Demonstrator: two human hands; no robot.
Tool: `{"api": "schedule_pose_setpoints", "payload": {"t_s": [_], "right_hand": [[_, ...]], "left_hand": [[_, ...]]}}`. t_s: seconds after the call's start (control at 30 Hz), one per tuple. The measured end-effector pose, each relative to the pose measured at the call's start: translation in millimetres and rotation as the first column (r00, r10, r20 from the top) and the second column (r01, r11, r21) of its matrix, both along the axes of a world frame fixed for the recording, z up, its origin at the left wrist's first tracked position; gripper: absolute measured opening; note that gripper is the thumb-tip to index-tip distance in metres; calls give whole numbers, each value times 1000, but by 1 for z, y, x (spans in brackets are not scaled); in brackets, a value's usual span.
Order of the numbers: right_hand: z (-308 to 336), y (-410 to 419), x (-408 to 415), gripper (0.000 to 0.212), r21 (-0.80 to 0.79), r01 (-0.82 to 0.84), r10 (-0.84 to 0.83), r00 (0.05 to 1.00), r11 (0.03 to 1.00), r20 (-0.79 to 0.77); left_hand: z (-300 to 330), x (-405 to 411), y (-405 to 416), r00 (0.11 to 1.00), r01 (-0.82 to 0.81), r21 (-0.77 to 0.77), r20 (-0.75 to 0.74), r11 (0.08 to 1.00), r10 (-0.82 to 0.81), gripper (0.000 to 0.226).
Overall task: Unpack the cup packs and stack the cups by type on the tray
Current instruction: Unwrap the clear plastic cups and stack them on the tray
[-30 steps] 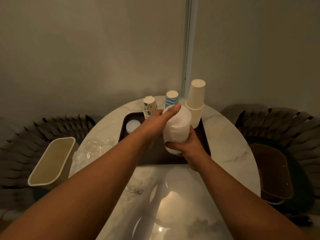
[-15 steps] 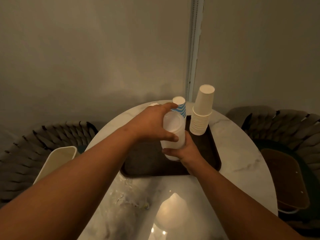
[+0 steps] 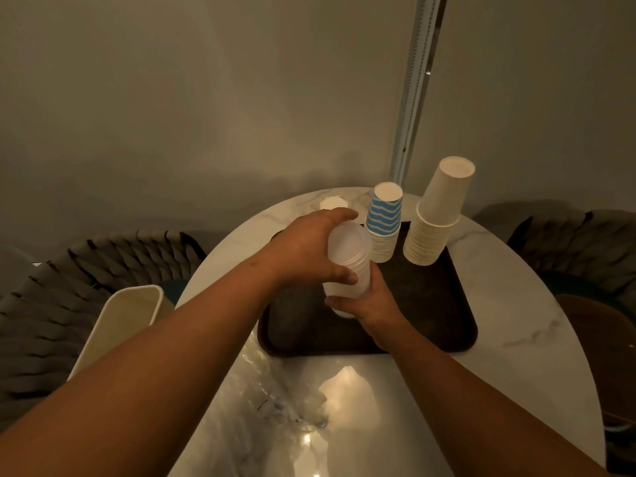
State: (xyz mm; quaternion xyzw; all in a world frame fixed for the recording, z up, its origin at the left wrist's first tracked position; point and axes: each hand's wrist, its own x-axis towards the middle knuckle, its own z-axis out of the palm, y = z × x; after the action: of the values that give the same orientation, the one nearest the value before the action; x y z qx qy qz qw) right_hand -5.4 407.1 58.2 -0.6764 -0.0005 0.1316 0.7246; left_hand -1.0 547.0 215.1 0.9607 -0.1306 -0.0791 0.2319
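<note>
I hold an upside-down stack of translucent white plastic cups [image 3: 349, 256] over the dark brown tray [image 3: 444, 325]. My left hand [image 3: 309, 251] grips the upper part of the stack, thumb in front and fingers behind. My right hand [image 3: 366, 299] grips its lower end from the right. A blue-and-white wavy striped cup stack [image 3: 384, 220] stands inverted at the tray's back. A taller plain cream cup stack [image 3: 437, 215] stands to its right. The top of another cup [image 3: 333, 203] shows behind my left hand, mostly hidden.
The tray lies on a round white marble table [image 3: 509, 315]. Crumpled clear plastic wrap [image 3: 275, 390] lies on the table in front of the tray. A cream bin [image 3: 120, 325] stands at the left. Woven dark chairs [image 3: 578, 246] flank the table.
My view has come closer to the tray. My left hand has slid from the stack's top to grip its upper side. The stack stays over the tray's middle.
</note>
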Motion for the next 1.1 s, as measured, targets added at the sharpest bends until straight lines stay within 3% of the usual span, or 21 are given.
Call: {"api": "schedule_pose_setpoints", "payload": {"t_s": [0.17,0.67,0.87,1.1], "right_hand": [[-17,15,0,77,43,13,-13,1000,999,-1],[-54,40,0,101,43,81,-78,996,996,-49],[-58,39,2,90,55,113,-110,992,992,-54],[-60,42,5,92,63,154,-151,988,986,-43]], "left_hand": [[-20,5,14,999,-28,-48,-28,998,27,98],[-36,18,67,978,-182,-237,55,954,200,93],[-80,49,107,952,-300,-157,7,941,305,92],[-152,84,107,965,-254,28,-51,967,256,94]]}}
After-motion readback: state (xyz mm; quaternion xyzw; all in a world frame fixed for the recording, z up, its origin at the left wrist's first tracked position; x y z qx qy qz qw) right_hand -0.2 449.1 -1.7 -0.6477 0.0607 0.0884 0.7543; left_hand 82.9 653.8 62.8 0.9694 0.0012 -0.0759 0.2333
